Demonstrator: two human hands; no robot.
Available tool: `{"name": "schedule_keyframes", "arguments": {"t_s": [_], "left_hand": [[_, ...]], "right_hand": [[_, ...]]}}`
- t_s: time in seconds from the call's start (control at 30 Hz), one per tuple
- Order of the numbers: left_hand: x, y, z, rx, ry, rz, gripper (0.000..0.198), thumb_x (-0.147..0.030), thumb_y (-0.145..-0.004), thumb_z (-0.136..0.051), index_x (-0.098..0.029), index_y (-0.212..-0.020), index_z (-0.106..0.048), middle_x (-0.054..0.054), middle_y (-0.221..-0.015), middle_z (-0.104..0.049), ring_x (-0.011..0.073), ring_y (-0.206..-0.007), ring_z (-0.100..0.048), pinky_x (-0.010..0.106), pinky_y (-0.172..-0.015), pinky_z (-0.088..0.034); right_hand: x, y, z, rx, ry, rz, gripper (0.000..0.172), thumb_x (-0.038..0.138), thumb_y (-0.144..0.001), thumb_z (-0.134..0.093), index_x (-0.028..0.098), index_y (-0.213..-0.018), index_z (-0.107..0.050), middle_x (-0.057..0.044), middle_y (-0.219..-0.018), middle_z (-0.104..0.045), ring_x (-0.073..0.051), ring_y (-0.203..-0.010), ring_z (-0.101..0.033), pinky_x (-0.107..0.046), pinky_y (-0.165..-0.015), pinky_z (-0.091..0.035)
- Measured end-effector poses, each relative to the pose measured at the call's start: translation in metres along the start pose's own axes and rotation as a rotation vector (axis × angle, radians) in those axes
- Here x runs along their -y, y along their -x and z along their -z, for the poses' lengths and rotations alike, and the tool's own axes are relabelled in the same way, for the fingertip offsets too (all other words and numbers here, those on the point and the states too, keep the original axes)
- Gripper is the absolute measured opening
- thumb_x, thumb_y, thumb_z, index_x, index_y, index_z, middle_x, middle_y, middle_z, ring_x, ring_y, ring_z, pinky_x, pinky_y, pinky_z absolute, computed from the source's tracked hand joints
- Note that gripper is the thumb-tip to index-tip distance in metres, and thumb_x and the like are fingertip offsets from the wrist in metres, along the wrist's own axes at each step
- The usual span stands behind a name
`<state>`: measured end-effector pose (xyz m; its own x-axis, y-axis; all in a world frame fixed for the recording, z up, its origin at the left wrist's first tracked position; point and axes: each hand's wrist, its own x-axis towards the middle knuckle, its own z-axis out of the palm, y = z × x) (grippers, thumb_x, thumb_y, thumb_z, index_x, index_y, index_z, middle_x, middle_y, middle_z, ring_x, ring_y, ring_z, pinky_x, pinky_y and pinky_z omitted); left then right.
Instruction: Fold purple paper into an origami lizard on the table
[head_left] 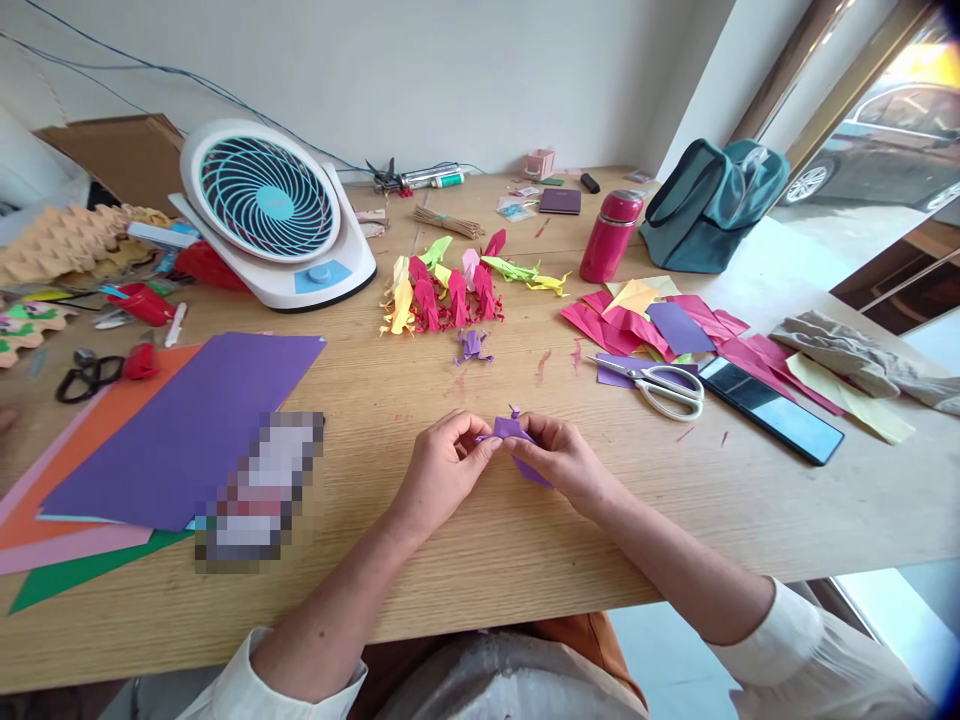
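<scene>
Purple paper fold (516, 432) pinched between left hand (442, 462) and right hand (561, 458), long axis left-right, tip pointing away

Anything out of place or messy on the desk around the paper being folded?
Nothing damaged. Both hands, left hand and right hand, pinch a purple paper piece. Small red paper scraps lie strewn on the table near the open scissors.

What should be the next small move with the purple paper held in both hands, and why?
Probably press the next crease flat. Both the left hand and the right hand pinch the small purple paper piece just above the table, and it looks only partly folded compared with the finished purple figure further back.
</scene>
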<state>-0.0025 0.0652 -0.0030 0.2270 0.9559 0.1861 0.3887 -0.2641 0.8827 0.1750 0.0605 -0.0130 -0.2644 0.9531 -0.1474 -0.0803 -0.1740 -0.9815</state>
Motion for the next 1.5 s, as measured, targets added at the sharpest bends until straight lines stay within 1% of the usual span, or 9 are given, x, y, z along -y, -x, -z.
{"name": "schedule_keyframes", "arguments": {"t_s": [0.27,0.43,0.63,0.8,0.93,1.1,1.17,1.3,1.5], "left_hand": [[-0.0053,-0.0001,0.0022,0.023,0.015,0.004,0.008,-0.024,-0.086,-0.063,-0.018,-0.082,-0.065,0.002,-0.078,-0.065,0.0141,-0.070,-0.059,0.022,-0.059,-0.046],[-0.0059,0.0011,0.0009,-0.003,-0.022,-0.012,0.008,-0.021,-0.087,-0.061,-0.018,-0.081,-0.064,0.001,-0.075,-0.064,0.0129,-0.066,-0.059,0.021,-0.057,-0.046],[-0.0053,0.0027,-0.0031,-0.103,-0.164,-0.150,0.013,-0.007,-0.082,-0.057,-0.018,-0.076,-0.060,-0.002,-0.072,-0.057,0.0098,-0.062,-0.054,0.019,-0.055,-0.042],[-0.0031,0.0043,-0.0053,-0.108,-0.233,-0.258,0.014,-0.006,-0.084,-0.056,-0.018,-0.077,-0.056,-0.002,-0.074,-0.053,0.0095,-0.064,-0.052,0.021,-0.058,-0.042],[-0.0017,0.0047,-0.0059,-0.107,-0.264,-0.289,0.013,-0.008,-0.086,-0.055,-0.018,-0.079,-0.056,-0.002,-0.075,-0.052,0.0093,-0.064,-0.052,0.021,-0.059,-0.042],[-0.0046,0.0039,-0.0060,-0.071,-0.152,-0.182,0.003,-0.016,-0.088,-0.059,-0.018,-0.088,-0.060,0.001,-0.085,-0.059,0.0106,-0.069,-0.056,0.019,-0.052,-0.042],[-0.0059,0.0033,-0.0054,-0.068,-0.102,-0.129,0.003,-0.019,-0.089,-0.059,-0.018,-0.087,-0.061,0.002,-0.085,-0.060,0.0114,-0.070,-0.057,0.018,-0.051,-0.042],[-0.0070,0.0015,-0.0036,-0.091,-0.020,-0.062,0.006,-0.019,-0.088,-0.058,-0.018,-0.082,-0.061,0.001,-0.080,-0.060,0.0120,-0.071,-0.057,0.019,-0.056,-0.044],[-0.0065,-0.0003,-0.0019,-0.056,0.060,0.012,0.007,-0.022,-0.086,-0.060,-0.018,-0.081,-0.062,0.000,-0.075,-0.060,0.0117,-0.069,-0.056,0.021,-0.059,-0.044]], "right_hand": [[-0.0035,0.0002,0.0009,-0.052,-0.009,-0.015,0.043,0.056,-0.071,-0.079,0.019,-0.071,-0.058,0.006,-0.057,-0.044,-0.008,-0.050,-0.032,-0.025,-0.048,-0.022],[-0.0049,0.0003,-0.0008,-0.083,0.045,0.048,0.041,0.053,-0.073,-0.078,0.020,-0.070,-0.056,0.006,-0.058,-0.042,-0.009,-0.052,-0.032,-0.025,-0.049,-0.023],[-0.0005,0.0013,-0.0024,-0.072,0.016,-0.025,0.043,0.057,-0.072,-0.076,0.018,-0.072,-0.057,0.006,-0.060,-0.043,-0.008,-0.053,-0.032,-0.025,-0.050,-0.022],[0.0010,0.0005,-0.0010,-0.066,-0.032,-0.085,0.048,0.061,-0.067,-0.077,0.018,-0.069,-0.055,0.006,-0.057,-0.043,-0.007,-0.050,-0.029,-0.026,-0.048,-0.018],[0.0033,0.0007,-0.0012,-0.064,-0.064,-0.100,0.050,0.064,-0.066,-0.077,0.018,-0.070,-0.057,0.006,-0.058,-0.043,-0.007,-0.050,-0.028,-0.026,-0.048,-0.017],[0.0039,0.0024,-0.0019,-0.040,-0.061,-0.086,0.050,0.063,-0.067,-0.077,0.018,-0.069,-0.056,0.006,-0.058,-0.041,-0.007,-0.050,-0.028,-0.026,-0.049,-0.016],[0.0031,0.0029,-0.0020,-0.019,-0.063,-0.082,0.049,0.063,-0.068,-0.077,0.017,-0.071,-0.058,0.006,-0.059,-0.043,-0.007,-0.051,-0.029,-0.025,-0.049,-0.018],[0.0024,0.0034,-0.0022,0.000,-0.128,-0.097,0.048,0.063,-0.070,-0.075,0.018,-0.076,-0.062,0.003,-0.065,-0.050,-0.009,-0.055,-0.035,-0.025,-0.052,-0.022],[0.0016,0.0038,-0.0014,0.002,-0.164,-0.130,0.047,0.063,-0.073,-0.073,0.018,-0.074,-0.062,0.001,-0.066,-0.053,-0.010,-0.056,-0.039,-0.026,-0.054,-0.024]]}}
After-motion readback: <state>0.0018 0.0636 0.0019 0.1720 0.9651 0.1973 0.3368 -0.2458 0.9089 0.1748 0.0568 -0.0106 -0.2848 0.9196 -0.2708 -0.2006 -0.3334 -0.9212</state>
